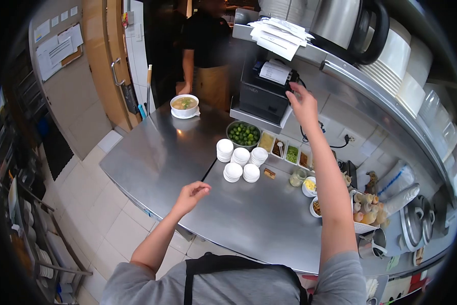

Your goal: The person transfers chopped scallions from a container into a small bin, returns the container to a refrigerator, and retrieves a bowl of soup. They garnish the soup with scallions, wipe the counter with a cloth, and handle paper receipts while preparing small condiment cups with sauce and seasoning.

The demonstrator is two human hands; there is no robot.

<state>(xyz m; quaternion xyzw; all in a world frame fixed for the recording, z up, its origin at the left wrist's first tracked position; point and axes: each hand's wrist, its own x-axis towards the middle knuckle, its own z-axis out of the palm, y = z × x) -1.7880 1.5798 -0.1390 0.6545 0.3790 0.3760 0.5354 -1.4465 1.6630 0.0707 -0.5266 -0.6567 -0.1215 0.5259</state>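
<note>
A worker's right hand (303,107) reaches up beside a black printer (261,99), thumb and fingers parted around nothing visible, near the white printed slip (275,72) lying at the machine's top. Whether a fingertip touches the printer cannot be told. Lines of print mark the slip, too small to read; pale lettering on the printer's front is likewise illegible. Above, a sheaf of white papers (279,38) hangs over the edge of a metal shelf, its writing unreadable. The left hand (189,197) hovers over the steel desk (157,152), its fingers loosely curled; its grip shows no object, though how far it is closed cannot be told. Just beyond it stand five stacks of small white dishes (232,172), close to a metal bowl (257,143) of green limes (244,133) and a row of topping containers (292,153). At the desk's far end, a white bowl of soup (184,103) sits near a co-worker's hand (183,88). Notices (61,50) posted at left carry text too small to make out.
</note>
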